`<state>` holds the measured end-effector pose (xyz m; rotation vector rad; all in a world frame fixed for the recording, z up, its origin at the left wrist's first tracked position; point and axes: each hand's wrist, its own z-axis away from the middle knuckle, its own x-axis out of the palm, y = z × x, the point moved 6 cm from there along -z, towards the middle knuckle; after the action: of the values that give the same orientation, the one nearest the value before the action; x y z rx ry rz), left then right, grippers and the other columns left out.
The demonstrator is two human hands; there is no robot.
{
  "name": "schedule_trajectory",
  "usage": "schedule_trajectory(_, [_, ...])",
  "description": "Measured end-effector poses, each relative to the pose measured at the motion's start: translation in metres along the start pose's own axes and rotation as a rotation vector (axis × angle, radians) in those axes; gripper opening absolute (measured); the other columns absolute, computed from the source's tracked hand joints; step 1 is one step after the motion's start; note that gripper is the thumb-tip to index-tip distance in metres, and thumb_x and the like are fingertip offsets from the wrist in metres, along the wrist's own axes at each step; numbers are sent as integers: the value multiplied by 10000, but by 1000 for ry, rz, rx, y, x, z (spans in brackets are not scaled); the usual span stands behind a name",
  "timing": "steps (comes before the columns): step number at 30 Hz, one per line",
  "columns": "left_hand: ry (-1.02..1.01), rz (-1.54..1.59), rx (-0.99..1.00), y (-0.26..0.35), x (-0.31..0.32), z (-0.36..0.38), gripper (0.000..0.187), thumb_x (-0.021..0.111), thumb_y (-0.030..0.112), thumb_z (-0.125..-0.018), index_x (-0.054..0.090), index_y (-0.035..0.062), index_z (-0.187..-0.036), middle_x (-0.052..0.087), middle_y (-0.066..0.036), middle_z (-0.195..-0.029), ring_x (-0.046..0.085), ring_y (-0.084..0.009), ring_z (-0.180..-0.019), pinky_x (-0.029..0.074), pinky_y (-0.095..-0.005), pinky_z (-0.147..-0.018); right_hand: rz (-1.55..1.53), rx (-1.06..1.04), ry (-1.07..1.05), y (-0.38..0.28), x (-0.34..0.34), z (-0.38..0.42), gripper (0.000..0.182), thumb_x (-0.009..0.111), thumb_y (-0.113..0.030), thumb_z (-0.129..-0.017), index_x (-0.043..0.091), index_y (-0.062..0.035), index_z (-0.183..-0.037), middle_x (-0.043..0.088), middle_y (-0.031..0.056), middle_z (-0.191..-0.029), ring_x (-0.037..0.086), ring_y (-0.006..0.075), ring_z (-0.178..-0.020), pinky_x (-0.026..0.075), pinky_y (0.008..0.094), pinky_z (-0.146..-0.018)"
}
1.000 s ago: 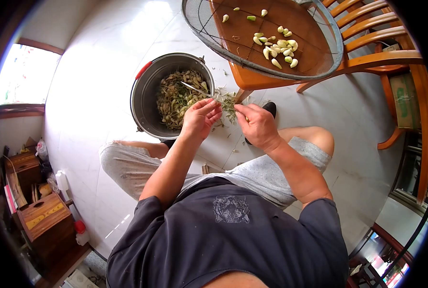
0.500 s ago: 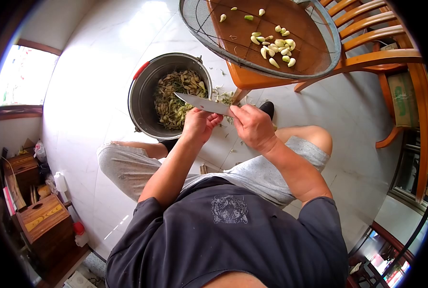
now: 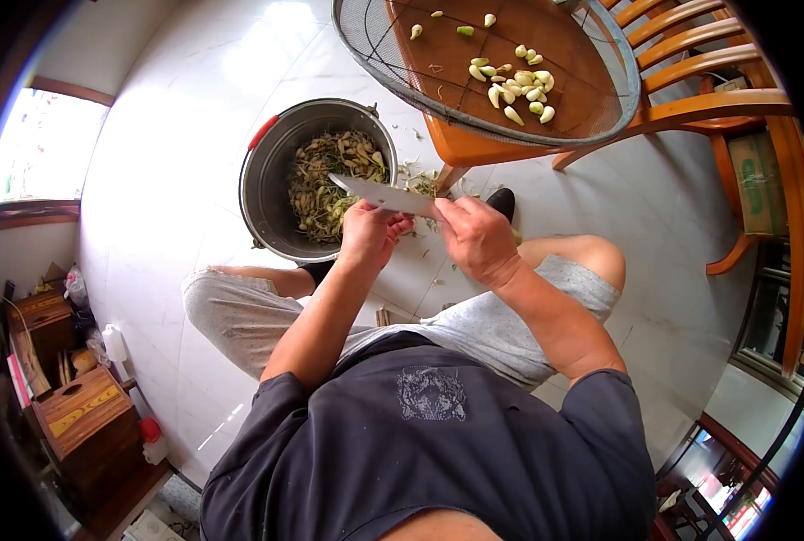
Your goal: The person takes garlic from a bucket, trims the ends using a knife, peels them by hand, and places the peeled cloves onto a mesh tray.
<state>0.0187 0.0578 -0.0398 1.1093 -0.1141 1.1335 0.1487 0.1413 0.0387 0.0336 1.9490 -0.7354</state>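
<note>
My right hand (image 3: pixel 482 238) is wrapped round the handle of a broad-bladed knife (image 3: pixel 383 194), whose tip points left over the bucket. Just under the blade, my left hand (image 3: pixel 371 236) is closed with its fingers bent. What its fingertips hold, if anything, is hidden behind the knife. Beyond my hands stands a metal bucket (image 3: pixel 256 185) partly filled with untrimmed pale bulbs (image 3: pixel 334 176) with greenish stalks. Several clean whitish-green bulbs (image 3: pixel 524 83) lie in a round mesh sieve (image 3: pixel 379 68) at the upper right.
The sieve rests on a wooden chair (image 3: pixel 483 151). Peelings and stalk scraps (image 3: pixel 420 180) litter the tiled floor (image 3: pixel 195 180) between bucket and chair. My bent knees flank my hands. At the left are a wooden box (image 3: pixel 86 410) and a white bottle (image 3: pixel 114 343).
The knife blade has turned slightly and its face looks paler. Both hands stay in almost the same place, with small finger movements in the left. The bucket and bulbs look unmoved.
</note>
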Motion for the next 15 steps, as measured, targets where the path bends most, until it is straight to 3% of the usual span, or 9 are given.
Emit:
schedule_trajectory(4, [-3, -86, 6, 8, 1, 2, 95, 613, 47, -854, 606, -2, -935, 635, -88, -838, 602, -164, -728, 491, -276, -660, 106, 221, -170, 40, 8, 11, 89, 527, -116, -806, 598, -75, -771, 588, 119, -728, 602, 298, -716, 500, 398, -635])
schedule_trajectory(10, [-80, -46, 46, 16, 14, 6, 161, 629, 53, -849, 586, -43, -972, 623, -87, -786, 569, -140, -636, 473, -250, -584, 7, 405, -276, 52, 9, 10, 143, 510, -122, -788, 612, -31, -744, 629, 188, -788, 609, 346, -775, 490, 428, -715])
schedule_trajectory(15, [-209, -340, 72, 59, 83, 12, 228, 649, 109, -848, 603, -56, -999, 555, -35, -736, 514, -99, -604, 413, -226, -543, -45, 435, -421, 51, 22, 3, 176, 518, -146, -787, 614, -3, -750, 626, 221, -787, 603, 383, -778, 473, 464, -718])
